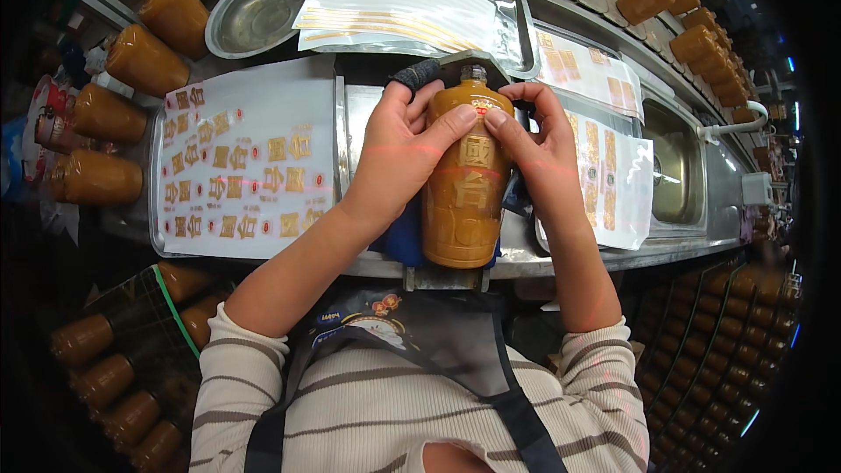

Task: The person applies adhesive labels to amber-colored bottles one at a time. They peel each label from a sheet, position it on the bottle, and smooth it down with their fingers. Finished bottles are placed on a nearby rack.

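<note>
A glossy brown bottle (464,201) with gold raised-looking characters lies in front of me, its clear neck pointing away, on a metal holder (446,278) with blue padding. My left hand (407,136) grips the bottle's left shoulder, thumb pressed near a small red-and-gold emblem (482,109). Black wrapping (415,76) covers one of its fingertips. On the opposite shoulder, my right hand (539,133) closes round the bottle, its thumb beside the same emblem. The fingers behind the bottle are partly hidden.
Left of the holder, a tray carries a white sheet of gold decals (250,158). More decal sheets (604,184) lie at right, before a sink (674,166). Behind are a round metal bowl (263,13) and a tray of stacked strips (399,9). Brown bottles (109,114) line both sides.
</note>
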`<state>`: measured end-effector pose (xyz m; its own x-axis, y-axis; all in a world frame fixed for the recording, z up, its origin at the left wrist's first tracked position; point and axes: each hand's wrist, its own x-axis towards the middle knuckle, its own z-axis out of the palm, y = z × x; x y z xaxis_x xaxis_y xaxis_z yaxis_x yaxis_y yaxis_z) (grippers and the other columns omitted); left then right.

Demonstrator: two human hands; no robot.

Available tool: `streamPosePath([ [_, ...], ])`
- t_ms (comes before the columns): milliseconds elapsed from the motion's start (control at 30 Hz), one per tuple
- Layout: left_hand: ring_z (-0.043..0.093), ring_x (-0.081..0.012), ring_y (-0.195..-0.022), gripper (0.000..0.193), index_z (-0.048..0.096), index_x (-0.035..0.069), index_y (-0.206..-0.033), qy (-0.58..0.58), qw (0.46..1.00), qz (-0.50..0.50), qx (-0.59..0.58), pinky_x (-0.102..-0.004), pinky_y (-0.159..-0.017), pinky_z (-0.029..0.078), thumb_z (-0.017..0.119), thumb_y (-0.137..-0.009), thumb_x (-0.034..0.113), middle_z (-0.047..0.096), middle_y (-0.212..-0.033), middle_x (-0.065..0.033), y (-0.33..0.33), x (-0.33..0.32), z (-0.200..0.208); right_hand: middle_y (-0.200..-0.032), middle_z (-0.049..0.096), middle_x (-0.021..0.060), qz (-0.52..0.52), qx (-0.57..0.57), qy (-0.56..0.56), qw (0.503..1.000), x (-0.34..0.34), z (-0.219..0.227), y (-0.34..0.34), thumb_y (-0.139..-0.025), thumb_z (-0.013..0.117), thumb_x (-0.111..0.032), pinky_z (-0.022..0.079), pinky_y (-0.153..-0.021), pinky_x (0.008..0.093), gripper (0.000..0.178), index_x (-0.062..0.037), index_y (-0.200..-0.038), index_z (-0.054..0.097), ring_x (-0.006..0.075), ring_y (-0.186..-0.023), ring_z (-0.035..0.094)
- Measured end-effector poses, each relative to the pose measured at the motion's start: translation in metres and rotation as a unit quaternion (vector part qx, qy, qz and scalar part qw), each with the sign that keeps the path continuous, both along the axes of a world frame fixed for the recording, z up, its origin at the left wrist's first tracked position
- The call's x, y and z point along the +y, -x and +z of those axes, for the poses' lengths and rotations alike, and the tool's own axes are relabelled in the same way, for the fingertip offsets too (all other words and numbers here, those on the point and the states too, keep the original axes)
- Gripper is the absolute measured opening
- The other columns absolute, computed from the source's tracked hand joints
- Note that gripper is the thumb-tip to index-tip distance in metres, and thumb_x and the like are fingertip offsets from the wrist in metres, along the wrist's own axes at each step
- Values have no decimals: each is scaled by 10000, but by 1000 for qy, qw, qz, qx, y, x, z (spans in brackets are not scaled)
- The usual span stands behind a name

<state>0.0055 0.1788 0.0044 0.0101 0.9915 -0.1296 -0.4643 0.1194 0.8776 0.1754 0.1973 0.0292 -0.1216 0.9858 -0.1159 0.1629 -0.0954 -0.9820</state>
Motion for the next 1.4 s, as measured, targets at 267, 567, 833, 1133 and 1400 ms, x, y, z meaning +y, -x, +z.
streamPosePath([
  [267,424,-297,-1414,639,371,-105,-1353,3,998,-51,36,-407,-1187,329,761,-918,154,420,-1492,-275,10,-53,-15,-1308,564,143,-15,60,31,998,-52,-24,-21,-929,701,-182,462,-965,299,533,23,-1371,485,161,-1122,577],
  [567,430,-288,-1410,750,351,-96,-1402,-16,995,-60,82,-414,-1187,323,805,-882,198,454,-1463,-246,8,-57,-21,-1403,495,180,-4,104,47,993,-59,-23,-16,-907,731,-124,533,-660,188,640,19,-1433,397,104,-844,680],
  [833,418,-291,-1418,726,368,-88,-1387,-13,996,-63,60,-412,-1200,306,810,-875,177,448,-1470,-245,9,-54,-21,-1404,488,185,3,92,36,995,-59,-24,-15,-908,731,-138,531,-646,183,658,26,-1440,381,104,-827,681],
  [1133,407,-271,-1424,684,373,-58,-1409,-19,997,-61,49,-403,-1199,307,779,-902,155,448,-1479,-222,10,-55,-18,-1372,496,169,-1,106,69,992,-59,-20,-17,-916,709,-139,532,-776,227,632,21,-1440,394,145,-1076,615],
  [1400,408,-264,-1423,652,388,-54,-1396,-16,997,-59,51,-402,-1196,312,769,-910,155,460,-1467,-206,10,-56,-21,-1387,471,205,13,103,40,994,-62,-22,-16,-906,722,-153,563,-805,252,692,22,-1466,354,180,-1137,609],
])
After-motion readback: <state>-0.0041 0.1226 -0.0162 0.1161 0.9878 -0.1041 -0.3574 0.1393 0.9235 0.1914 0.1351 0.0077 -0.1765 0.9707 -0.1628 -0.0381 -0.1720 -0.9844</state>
